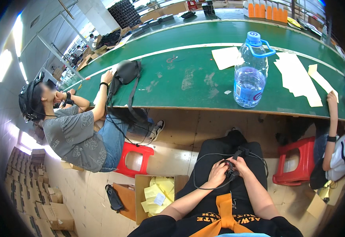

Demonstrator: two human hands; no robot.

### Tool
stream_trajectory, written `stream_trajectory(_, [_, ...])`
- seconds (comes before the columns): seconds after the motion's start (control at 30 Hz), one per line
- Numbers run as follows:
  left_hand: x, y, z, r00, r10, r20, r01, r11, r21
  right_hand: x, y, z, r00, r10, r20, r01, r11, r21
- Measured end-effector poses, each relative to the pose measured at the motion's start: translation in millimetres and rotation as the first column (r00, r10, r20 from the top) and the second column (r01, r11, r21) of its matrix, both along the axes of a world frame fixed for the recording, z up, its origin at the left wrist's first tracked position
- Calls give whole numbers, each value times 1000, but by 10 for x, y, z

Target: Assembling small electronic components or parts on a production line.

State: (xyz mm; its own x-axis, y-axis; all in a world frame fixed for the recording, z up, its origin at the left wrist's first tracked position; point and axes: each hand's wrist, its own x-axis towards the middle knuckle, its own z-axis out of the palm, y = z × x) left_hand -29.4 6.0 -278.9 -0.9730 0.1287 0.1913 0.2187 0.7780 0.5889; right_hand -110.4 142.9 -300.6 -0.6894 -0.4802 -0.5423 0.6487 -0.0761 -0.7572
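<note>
Over my lap, my left hand (218, 172) and my right hand (239, 166) are closed around a small black device with a cable (230, 172), one hand on each side of it. Its exact kind I cannot make out, since my fingers cover much of it. A thin black cable (195, 173) loops out past my left forearm, and another stretch curves over my right thigh. Just beyond my right fingers, a black strap-like piece (241, 152) sticks up toward my knees.
The green table (172, 85) ahead bears a large water bottle (250, 75) and pale paper sheets (297, 79). An open carton (141, 185) with yellow paper stands at my left. Red stools (295, 162) flank me. People sit on both sides; a black bag (127, 73) lies left.
</note>
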Motion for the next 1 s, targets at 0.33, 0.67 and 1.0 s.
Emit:
stream_trajectory(0.33, [0, 18, 21, 1000, 12, 14, -12, 1000, -2, 24, 31, -156, 992, 71, -104, -64, 995, 73])
stream_trajectory(0.67, [0, 17, 83, 1000, 6, -12, -6, 1000, 20, 18, 19, -75, 993, 67, -102, -59, 996, 74])
stream_trajectory(1.0, [-1, 19, 56, 1000, 14, -5, -14, 1000, 19, 16, 16, -110, 995, 69, -78, -62, 994, 89])
